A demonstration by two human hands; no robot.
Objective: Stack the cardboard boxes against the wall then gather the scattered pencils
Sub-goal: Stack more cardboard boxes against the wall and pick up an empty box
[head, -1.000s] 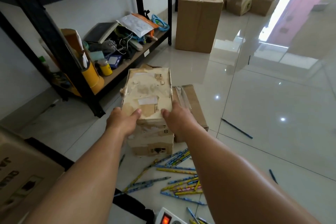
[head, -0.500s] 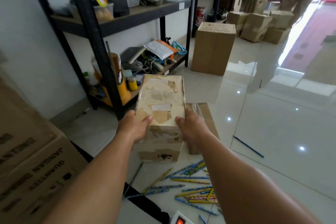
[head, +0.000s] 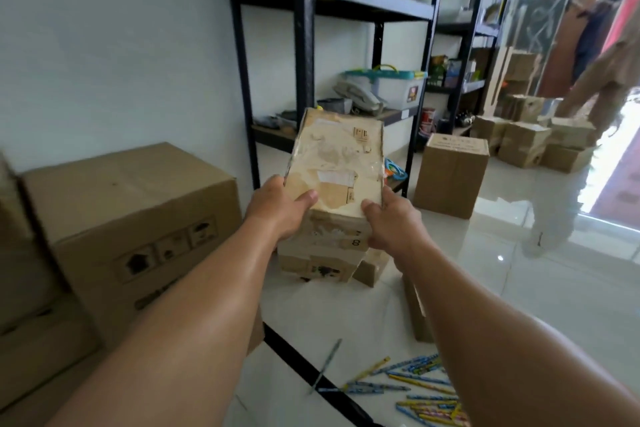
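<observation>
I hold a worn, tape-patched cardboard box (head: 337, 163) in the air at chest height. My left hand (head: 277, 208) grips its near left corner, thumb on top. My right hand (head: 389, 218) grips the near right corner the same way. Left of it, a large brown box (head: 138, 218) stands against the white wall, with more boxes (head: 31, 305) at the far left. Below my right forearm a flat box (head: 415, 308) lies on the floor, partly hidden. Several coloured pencils (head: 415, 388) lie scattered on the tiles at the bottom right, one pencil (head: 327, 364) apart from them.
A black metal shelf rack (head: 304, 45) with plants, a plastic tub (head: 391, 83) and clutter stands ahead against the wall. A tall box (head: 450, 173) stands on the floor to its right, with several more boxes (head: 533, 142) near the doorway. A black strip (head: 304, 360) crosses the glossy floor.
The box has risen off the floor in both hands, and my view has tilted up and turned left, bringing the large boxes by the wall into sight.
</observation>
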